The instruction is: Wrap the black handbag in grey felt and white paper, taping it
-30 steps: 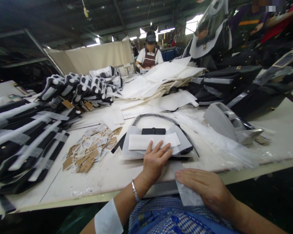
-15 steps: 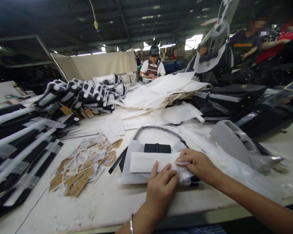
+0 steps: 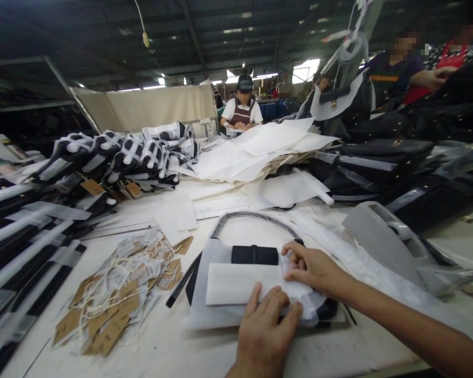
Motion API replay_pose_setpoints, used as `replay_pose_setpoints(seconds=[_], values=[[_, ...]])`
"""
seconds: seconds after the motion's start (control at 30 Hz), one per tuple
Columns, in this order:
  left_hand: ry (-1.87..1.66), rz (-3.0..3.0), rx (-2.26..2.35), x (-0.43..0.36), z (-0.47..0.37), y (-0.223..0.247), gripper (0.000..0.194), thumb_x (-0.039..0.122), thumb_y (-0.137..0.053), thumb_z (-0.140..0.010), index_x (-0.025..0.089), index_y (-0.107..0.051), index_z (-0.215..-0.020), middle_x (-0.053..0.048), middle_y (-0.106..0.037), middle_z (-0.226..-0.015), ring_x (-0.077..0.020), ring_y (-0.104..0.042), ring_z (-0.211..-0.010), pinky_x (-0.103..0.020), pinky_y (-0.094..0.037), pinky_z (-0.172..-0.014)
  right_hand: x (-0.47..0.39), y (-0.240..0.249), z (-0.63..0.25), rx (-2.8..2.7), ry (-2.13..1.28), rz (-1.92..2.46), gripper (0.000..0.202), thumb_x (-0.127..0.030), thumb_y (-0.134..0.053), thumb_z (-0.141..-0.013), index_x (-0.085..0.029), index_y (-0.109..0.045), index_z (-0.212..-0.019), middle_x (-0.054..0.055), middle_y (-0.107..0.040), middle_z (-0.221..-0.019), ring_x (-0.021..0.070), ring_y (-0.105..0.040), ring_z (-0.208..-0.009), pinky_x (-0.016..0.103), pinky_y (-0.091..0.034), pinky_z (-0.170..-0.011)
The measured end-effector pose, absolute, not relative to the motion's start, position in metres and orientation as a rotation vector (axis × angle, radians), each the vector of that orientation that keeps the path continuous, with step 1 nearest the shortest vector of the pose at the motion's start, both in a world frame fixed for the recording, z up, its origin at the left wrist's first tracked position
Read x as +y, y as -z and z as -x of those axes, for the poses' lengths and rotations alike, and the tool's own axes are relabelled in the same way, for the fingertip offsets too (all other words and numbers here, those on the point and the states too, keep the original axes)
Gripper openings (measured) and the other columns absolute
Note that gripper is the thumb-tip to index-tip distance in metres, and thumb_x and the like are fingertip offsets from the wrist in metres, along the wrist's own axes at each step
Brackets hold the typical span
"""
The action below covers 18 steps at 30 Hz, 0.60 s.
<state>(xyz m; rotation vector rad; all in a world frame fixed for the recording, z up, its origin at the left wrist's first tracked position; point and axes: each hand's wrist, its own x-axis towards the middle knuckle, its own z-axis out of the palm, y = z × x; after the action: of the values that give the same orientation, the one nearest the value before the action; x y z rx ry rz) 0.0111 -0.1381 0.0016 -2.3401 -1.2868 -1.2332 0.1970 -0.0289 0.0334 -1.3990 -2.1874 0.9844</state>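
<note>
Near the middle of the bench (image 3: 173, 349), right in front of you, your left hand (image 3: 268, 320) rests with its fingers spread and lightly bent along the near edge of a white padding strip (image 3: 236, 284). Your right hand (image 3: 307, 266) is curled over the strip's right end, by crinkled clear film (image 3: 309, 303); whether thumb and finger pinch any of it, you cannot tell from here. Under both lies the black bag (image 3: 242, 255), flat, its front mostly under a translucent sheet, its wrapped handle (image 3: 256, 216) arching to the far side.

Expect the bag to be light and fairly soft, giving a little when pressed; the sheet and strip look smooth enough to slide and crease. Steady it with a flat palm on the body, and lift by both sides rather than by the loose sheet.

To the left you have a heap of brown tags (image 3: 118, 299) with tangled strings; to the right, a grey holder (image 3: 378, 239). Farther left, taped black bags (image 3: 27, 247) lie in a row. Beyond are white sheets (image 3: 256, 149) in a pile, and at the far side a co-worker (image 3: 242, 110).
</note>
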Motion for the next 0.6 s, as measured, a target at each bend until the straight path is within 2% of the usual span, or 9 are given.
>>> replay_pose_setpoints(seconds=[0.1, 0.13, 0.2, 0.3, 0.37, 0.47, 0.6], values=[[1.126, 2.358, -1.216, -0.137, -0.009, 0.002, 0.029, 0.026, -0.042, -0.104, 0.026, -0.072, -0.101, -0.003, -0.068, -0.133, -0.0155, -0.064, -0.121, -0.038, -0.044, -0.113, -0.029, -0.034, -0.196, -2.166, -0.917, 1.443, 0.038, -0.022, -0.072, -0.075, -0.025, -0.056, -0.109, -0.005, -0.063, -0.081, 0.014, -0.057, -0.061, 0.027, -0.043, -0.061], [1.097, 2.355, -1.191, -0.137, -0.009, 0.004, 0.029, 0.027, -0.042, -0.104, 0.025, -0.072, -0.101, -0.002, -0.064, -0.138, -0.0182, -0.061, -0.125, -0.039, -0.045, -0.112, -0.029, -0.034, -0.195, -2.162, -0.889, 1.452, 0.038, -0.022, -0.072, -0.075, -0.024, -0.056, -0.109, -0.005, -0.063, -0.083, 0.0138, -0.057, -0.061, 0.027, -0.043, -0.061], [1.071, 2.332, -1.162, -0.137, -0.01, 0.007, 0.03, 0.027, -0.042, -0.104, 0.025, -0.072, -0.101, -0.001, -0.066, -0.136, -0.0209, -0.058, -0.129, -0.04, -0.045, -0.113, -0.027, -0.033, -0.193, -2.167, -0.83, 1.448, 0.035, -0.021, -0.071, -0.077, -0.024, -0.056, -0.108, -0.004, -0.063, -0.082, 0.0138, -0.056, -0.062, 0.027, -0.043, -0.062], [1.035, 2.309, -1.166, -0.137, -0.011, 0.012, 0.032, 0.027, -0.04, -0.104, 0.025, -0.072, -0.103, -0.001, -0.071, -0.128, -0.0198, -0.061, -0.125, -0.04, -0.04, -0.117, -0.023, -0.03, -0.188, -2.17, -0.746, 1.41, 0.026, -0.019, -0.066, -0.081, -0.023, -0.056, -0.105, -0.004, -0.062, -0.077, 0.0154, -0.058, -0.066, 0.028, -0.043, -0.065], [0.981, 2.324, -1.191, -0.137, -0.01, 0.015, 0.031, 0.027, -0.04, -0.104, 0.026, -0.071, -0.108, 0.0, -0.07, -0.13, -0.0193, -0.061, -0.126, -0.041, -0.037, -0.119, -0.021, -0.029, -0.184, -2.155, -0.697, 1.393, 0.018, -0.017, -0.065, -0.083, -0.022, -0.059, -0.099, -0.002, -0.063, -0.077, 0.0173, -0.059, -0.072, 0.03, -0.044, -0.07], [0.906, 2.357, -1.178, -0.138, -0.008, 0.02, 0.032, 0.028, -0.039, -0.104, 0.027, -0.07, -0.115, 0.0, -0.066, -0.136, -0.0196, -0.058, -0.129, -0.041, -0.033, -0.121, -0.025, -0.034, -0.186, -2.131, -0.646, 1.355, 0.009, -0.017, -0.065, -0.083, -0.021, -0.063, -0.092, 0.001, -0.066, -0.084, 0.0173, -0.06, -0.075, 0.031, -0.047, -0.074], [0.909, 2.384, -1.153, -0.135, -0.003, 0.025, 0.036, 0.026, -0.035, -0.104, 0.025, -0.069, -0.119, -0.001, -0.066, -0.136, -0.0197, -0.06, -0.127, -0.04, -0.021, -0.126, -0.048, -0.054, -0.228, -2.033, -0.579, 1.374, 0.013, -0.027, -0.058, -0.092, -0.021, -0.066, -0.102, 0.003, -0.071, -0.099, 0.0138, -0.064, -0.067, 0.029, -0.053, -0.07]])
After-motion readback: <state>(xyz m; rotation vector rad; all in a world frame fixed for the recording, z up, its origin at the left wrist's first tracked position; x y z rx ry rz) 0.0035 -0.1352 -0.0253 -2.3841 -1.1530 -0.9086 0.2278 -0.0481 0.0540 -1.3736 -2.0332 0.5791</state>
